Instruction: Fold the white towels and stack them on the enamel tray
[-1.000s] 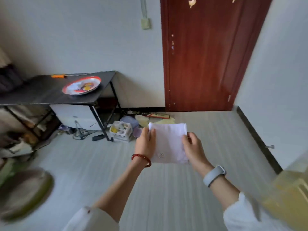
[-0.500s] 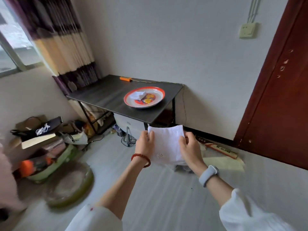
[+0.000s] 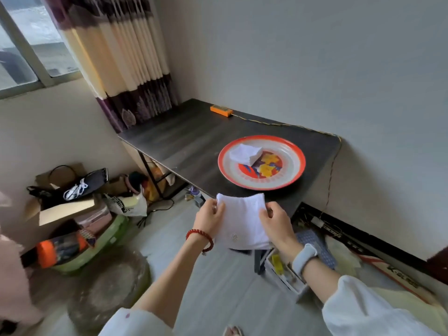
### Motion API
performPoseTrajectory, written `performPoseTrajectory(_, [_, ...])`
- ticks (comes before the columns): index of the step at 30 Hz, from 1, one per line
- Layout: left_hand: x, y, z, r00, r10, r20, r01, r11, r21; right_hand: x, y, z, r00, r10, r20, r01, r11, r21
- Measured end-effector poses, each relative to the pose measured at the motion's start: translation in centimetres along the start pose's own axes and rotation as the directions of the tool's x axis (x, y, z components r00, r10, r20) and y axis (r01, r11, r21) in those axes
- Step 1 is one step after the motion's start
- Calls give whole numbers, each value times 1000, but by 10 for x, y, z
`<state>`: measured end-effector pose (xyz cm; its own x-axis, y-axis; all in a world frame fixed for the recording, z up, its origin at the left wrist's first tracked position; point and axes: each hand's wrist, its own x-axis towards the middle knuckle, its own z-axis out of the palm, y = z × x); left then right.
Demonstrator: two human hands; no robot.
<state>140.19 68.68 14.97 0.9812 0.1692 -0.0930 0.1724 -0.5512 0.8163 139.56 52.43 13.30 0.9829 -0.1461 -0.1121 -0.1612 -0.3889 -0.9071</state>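
Observation:
I hold a folded white towel in the air just in front of the dark table. My left hand pinches its left edge and my right hand pinches its right edge. On the table's right part lies the round enamel tray, red-rimmed with a painted centre. One folded white towel lies on the tray's left side. The held towel hangs a little below and in front of the tray's near rim.
An orange device with a cable lies at the table's back edge. Boxes, bags and a green basin crowd the floor at left. A small container and a table leg stand below my right wrist. A curtain hangs behind the table.
The view has swung left from the door and closed in on the table. The tray is now much nearer, and both hands still hold the towel between them.

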Motion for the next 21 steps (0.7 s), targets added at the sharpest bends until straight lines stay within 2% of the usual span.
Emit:
performPoseTrajectory(8, [221,-4,-7,989,-20,149,-7,984,178,180,-41,47,994,91,54,-91,996,2])
performPoseTrajectory(14, [350,13,37,959,6,284,-67,976,205,304,-30,59,988,149,-36,-150,988,-31])
performPoseTrajectory(21, [487,12,89,952,-39,304,-45,963,264,432,-8,82,953,241,-185,-254,966,-49])
